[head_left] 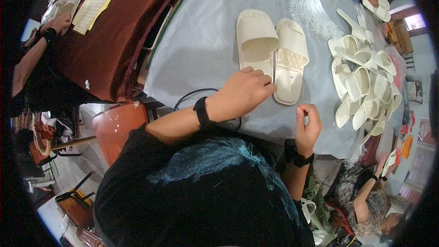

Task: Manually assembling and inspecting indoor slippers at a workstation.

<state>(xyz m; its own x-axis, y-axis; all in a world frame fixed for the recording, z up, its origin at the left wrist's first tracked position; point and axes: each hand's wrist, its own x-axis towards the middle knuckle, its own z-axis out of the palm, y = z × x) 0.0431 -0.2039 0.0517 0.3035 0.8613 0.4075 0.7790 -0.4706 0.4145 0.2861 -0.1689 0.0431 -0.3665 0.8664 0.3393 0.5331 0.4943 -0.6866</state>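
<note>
We note a workroom with a round counter [201, 41] draped in pale grey plastic sheeting; a second table under a dark red cloth [123, 23] stands beyond it to the left, carrying yellow paper sheets [93, 7].

Left hand [242, 93]: palm down on the heel end of the left slipper [255, 36], a cream slide sandal lying sole-down on the sheeting. Fingers bent, fingertips at the seam where this slipper meets its partner. The grip is narrow, pressing on the heel rather than wrapped round it. A black wristband [201, 113] sits just behind the hand.

Right hand [307, 126]: raised just off the counter edge, below and to the right of the left grip. Thumb and forefinger are pinched together; whatever lies between them is too small for us to tell. A black watch [299, 158] is on this wrist.

Right slipper [291, 59]: touching the left slipper along its side, toe end away from us, heel end just above the right grip, with a small sticker on the footbed.

To the right of both grips, well apart: a pile of cream slippers [363, 82]. Other persons' hands work at the far edge of the counter and at the red table. An orange chair [120, 126] stands left of the left forearm.
</note>
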